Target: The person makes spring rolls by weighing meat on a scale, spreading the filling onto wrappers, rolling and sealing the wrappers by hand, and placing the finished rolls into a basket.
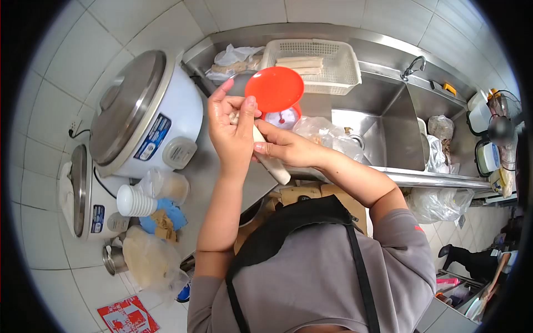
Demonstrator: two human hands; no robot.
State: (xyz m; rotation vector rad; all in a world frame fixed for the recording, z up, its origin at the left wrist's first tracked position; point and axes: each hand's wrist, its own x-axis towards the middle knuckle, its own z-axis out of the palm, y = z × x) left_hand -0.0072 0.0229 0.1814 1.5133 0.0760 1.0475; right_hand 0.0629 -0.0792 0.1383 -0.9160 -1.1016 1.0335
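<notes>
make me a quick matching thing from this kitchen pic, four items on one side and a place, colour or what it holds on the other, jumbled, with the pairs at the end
Column one
1. long white piece
2. round scale tray
3. basket
4. stack of white cups

Column two
A. holds pale sticks
B. beside something blue
C. between the left hand and the right hand
D. bright red

Pairs: 1-C, 2-D, 3-A, 4-B
</notes>
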